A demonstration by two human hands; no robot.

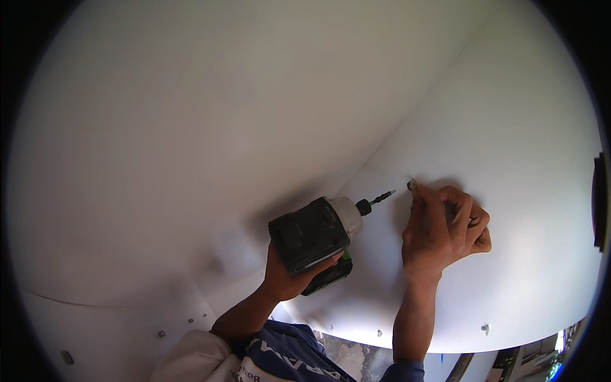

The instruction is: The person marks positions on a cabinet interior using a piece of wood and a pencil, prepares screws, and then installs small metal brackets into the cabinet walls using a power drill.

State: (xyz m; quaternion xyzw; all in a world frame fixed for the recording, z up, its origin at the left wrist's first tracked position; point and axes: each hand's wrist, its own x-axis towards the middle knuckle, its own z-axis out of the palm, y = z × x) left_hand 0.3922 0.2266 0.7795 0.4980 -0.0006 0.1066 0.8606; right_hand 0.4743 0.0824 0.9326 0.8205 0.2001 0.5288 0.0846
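Observation:
A dark cordless drill (309, 235) with a light grey nose is gripped by my left hand (286, 280), its fingers wrapped round the handle. From the chuck a thin driver bit (382, 197) points right and slightly up, its tip a short gap from a small round metal fitting (412, 185). That fitting sits against a white panel (522, 159), pinched at the fingertips of my right hand (439, 232). The other fingers of this hand are curled, and its side is close to the panel. What lies behind the fitting is hidden.
A second white panel (178, 127) meets the first along a slanting seam. Small metal bolts (161, 333) stick out at lower left, and a metal clip (485, 329) sits near the lower panel edge. Below that edge show a patchy grey floor (350, 356) and dark shelving (509, 363).

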